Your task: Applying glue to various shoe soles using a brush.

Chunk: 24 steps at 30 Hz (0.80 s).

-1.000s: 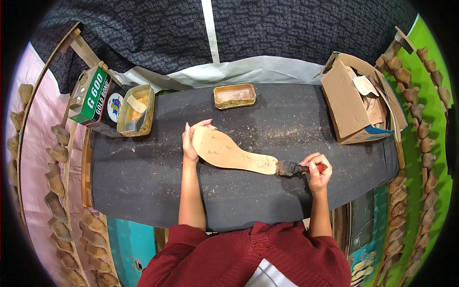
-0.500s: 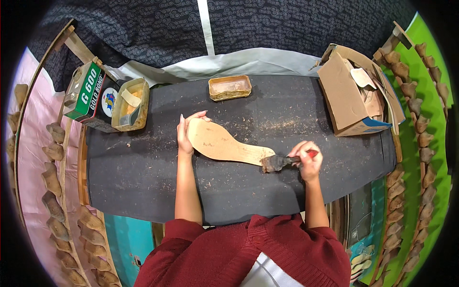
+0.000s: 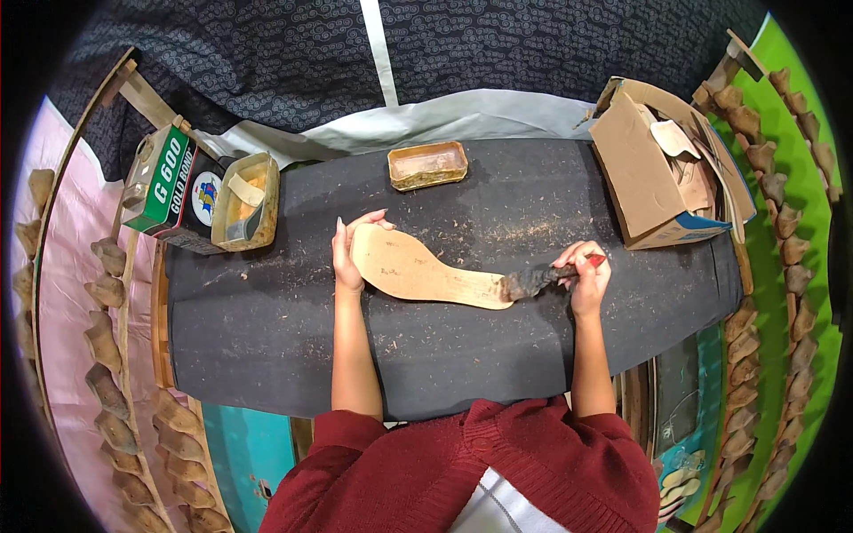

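Note:
A tan insole (image 3: pixel 418 269), shaped like a shoe sole with small handwriting on it, lies slanted over the middle of the dark table. Its wide end is gripped by my left hand (image 3: pixel 348 251), with the fingers behind the rim and the thumb along the edge. In my right hand (image 3: pixel 586 277) is a brush (image 3: pixel 531 282) with a red handle tip and dark, caked bristles. The bristle end touches the insole's narrow end at its right.
A small amber tray (image 3: pixel 427 183) stands at the table's back. At the left are a green-and-black metal can (image 3: pixel 171 191) and a tub (image 3: pixel 269 222) holding scrapers. A cardboard box (image 3: pixel 622 178) of cut pieces stands right. Racks of wooden shoe lasts (image 3: pixel 105 342) flank the table; shavings litter the cloth.
My right hand has shifted slightly right and up. The brush's bristles have moved from the lower edge of the insole's narrow end to its tip. The left hand keeps its hold.

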{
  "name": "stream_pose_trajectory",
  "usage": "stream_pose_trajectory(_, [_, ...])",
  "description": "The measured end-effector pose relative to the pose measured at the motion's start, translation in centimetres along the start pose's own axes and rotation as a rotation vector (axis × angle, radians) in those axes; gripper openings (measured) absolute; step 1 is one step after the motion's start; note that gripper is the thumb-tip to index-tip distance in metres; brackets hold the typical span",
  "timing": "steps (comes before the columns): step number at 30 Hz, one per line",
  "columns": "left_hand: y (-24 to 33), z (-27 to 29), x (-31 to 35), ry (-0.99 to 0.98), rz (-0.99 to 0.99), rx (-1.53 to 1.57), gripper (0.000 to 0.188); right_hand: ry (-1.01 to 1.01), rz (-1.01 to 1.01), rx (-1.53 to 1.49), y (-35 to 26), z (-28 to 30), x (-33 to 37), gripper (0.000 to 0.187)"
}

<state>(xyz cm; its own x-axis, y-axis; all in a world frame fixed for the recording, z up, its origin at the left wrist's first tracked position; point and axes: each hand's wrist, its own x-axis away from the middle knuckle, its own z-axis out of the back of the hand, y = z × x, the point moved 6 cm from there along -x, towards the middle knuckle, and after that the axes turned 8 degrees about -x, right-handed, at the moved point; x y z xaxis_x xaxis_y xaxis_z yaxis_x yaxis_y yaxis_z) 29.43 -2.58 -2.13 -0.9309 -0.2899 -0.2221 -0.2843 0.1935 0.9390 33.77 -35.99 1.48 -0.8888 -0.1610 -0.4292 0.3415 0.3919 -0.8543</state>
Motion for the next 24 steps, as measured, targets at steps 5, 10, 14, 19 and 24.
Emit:
stream_pose_trajectory(5, [-0.3,0.4,0.0,-0.004,0.019,-0.006,0.066,0.11,-0.034,-0.098,0.4,-0.4,0.5,0.015])
stream_pose_trajectory(10, [-0.3,0.2,0.0,-0.005,0.023,-0.032,0.065,0.089,-0.098,-0.027,1.4,-1.4,0.6,0.014])
stream_pose_trajectory(14, [-0.2,0.4,0.2,0.005,0.015,-0.034,0.065,0.194,0.009,0.05,-0.1,1.7,0.4,0.011])
stream_pose_trajectory(19, [0.1,-0.2,0.0,-0.005,0.017,-0.002,0.064,0.176,-0.036,-0.15,0.5,0.5,0.8,0.013])
stream_pose_trajectory(24, [-0.1,0.3,0.0,0.038,0.009,-0.012,0.06,0.086,-0.075,-0.023,0.5,0.4,0.2,0.013])
